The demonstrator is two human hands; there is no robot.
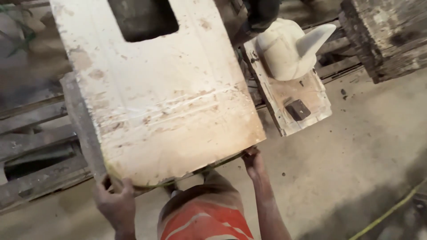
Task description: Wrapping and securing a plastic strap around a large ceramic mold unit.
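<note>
Dusty concrete floor (356,146) is filling the lower right of the view, with grey timber planks (35,151) lying along its left edge and a stack of weathered boards (387,35) standing at its upper right corner.

Both hands are holding a large, pale, stained panel (164,98) by its near edge. The left hand (114,201) is gripping the near left corner, fingers wrapped over the edge. The right hand (252,161) is gripping the near right corner from below. The hands are well apart, each clamped on the panel. The panel is tilting away from the person, its far part carrying a rectangular cut-out (142,18).

Just beside the panel's right edge, a smaller pale board (307,98) is resting with a small dark block (298,110) on it and a cream cap (289,49) lying over its far end.

Judging by the grip, the panel is off the floor and mid-handling; it is not yet set down anywhere.

No packages, labels or signs are showing.

A yellow cord (391,209) is crossing the floor's lower right corner.
</note>
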